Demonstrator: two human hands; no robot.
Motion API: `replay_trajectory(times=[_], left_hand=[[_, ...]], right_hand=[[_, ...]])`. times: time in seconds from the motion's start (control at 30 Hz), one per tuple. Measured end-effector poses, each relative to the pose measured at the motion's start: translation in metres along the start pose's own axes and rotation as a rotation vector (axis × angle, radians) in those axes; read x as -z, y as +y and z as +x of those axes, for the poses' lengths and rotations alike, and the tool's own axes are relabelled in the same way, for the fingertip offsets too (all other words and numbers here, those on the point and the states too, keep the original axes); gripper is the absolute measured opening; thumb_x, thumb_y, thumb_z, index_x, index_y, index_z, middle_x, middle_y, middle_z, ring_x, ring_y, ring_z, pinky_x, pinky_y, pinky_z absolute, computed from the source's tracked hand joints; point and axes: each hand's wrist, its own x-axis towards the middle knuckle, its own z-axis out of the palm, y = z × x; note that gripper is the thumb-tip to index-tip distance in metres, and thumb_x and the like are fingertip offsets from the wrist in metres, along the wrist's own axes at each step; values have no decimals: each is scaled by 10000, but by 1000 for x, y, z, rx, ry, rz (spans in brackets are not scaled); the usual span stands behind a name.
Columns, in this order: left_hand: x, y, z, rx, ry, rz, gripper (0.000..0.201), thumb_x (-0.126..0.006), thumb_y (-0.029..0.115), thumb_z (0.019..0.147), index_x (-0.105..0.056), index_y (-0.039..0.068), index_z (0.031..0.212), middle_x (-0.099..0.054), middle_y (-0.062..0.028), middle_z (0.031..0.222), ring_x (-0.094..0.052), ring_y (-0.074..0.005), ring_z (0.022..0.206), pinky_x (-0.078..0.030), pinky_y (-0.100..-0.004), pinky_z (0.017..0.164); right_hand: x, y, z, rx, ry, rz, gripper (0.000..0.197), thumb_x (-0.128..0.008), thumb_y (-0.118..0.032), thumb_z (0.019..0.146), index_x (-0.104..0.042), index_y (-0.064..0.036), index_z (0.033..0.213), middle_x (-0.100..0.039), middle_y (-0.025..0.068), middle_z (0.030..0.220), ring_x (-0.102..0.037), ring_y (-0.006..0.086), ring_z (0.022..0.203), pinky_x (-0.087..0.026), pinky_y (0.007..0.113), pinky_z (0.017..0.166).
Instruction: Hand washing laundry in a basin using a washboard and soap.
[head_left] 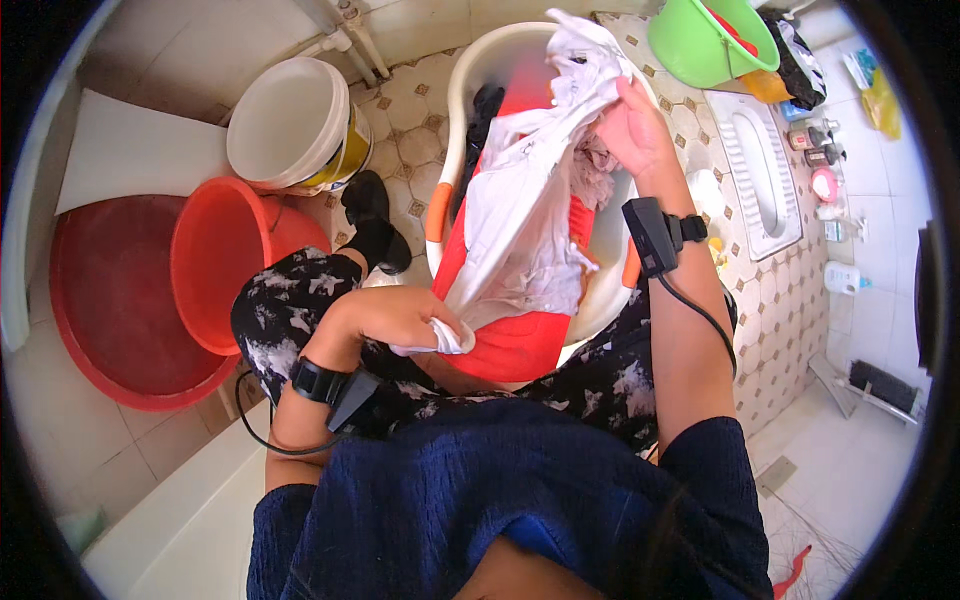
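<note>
With the white cloth as the clock's centre and twelve pointing away from the person, the left hand sits at about eight, its fingers closed round a bunched corner. At two, the right hand is raised, its fingers gripping the cloth near its far end. So the cloth is stretched between the two, wet-looking and creased, hanging over a red board that slopes inside a white tub with orange handles. A dark cloth lies in the tub at about eleven, beside the board.

Each wrist wears a black strapped device, and the person's knees stand either side of the tub. From where I'm standing, a black shoe shows at nine; a red bucket stands farther out that way, next to a wide red basin. The white bucket is at ten. Between one and two is a green bucket, and at three a squat toilet is set in the tiled floor.
</note>
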Motion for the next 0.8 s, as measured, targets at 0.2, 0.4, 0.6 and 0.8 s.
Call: replay_trajectory(times=[0.2, 0.4, 0.6, 0.8], left_hand=[[-14, -7, 51, -313, 62, 318, 373, -586, 93, 625, -547, -10, 982, -599, -140, 917, -570, -273, 868, -443, -318, 740], [18, 31, 74, -9, 123, 619, 527, -649, 104, 552, -538, 25, 1061, -538, -190, 999, -549, -329, 899, -465, -371, 741], [51, 10, 129, 125, 882, 717, 393, -579, 145, 697, -516, 88, 1080, -551, -177, 971, -552, -348, 874, -450, -437, 746], [39, 3, 102, 107, 1006, 701, 107, -514, 77, 708, -579, 34, 781, -578, -177, 774, -568, -330, 802, -456, -406, 680]], right_hand=[[47, 38, -30, -375, 285, -1195, 305, -558, -217, 763, -567, -8, 984, -602, 145, 888, -575, 282, 802, -445, 348, 743], [28, 113, -88, -283, 235, -1759, 363, -595, -137, 712, -534, -41, 1057, -593, 181, 918, -570, 294, 875, -437, 372, 756], [21, 88, -113, -106, 98, -1616, 320, -484, -106, 736, -526, -59, 1050, -589, 217, 906, -560, 375, 856, -440, 433, 761], [41, 64, -140, -452, 88, -1652, 243, -503, -120, 722, -582, -44, 940, -606, 196, 838, -588, 336, 812, -455, 409, 723]])
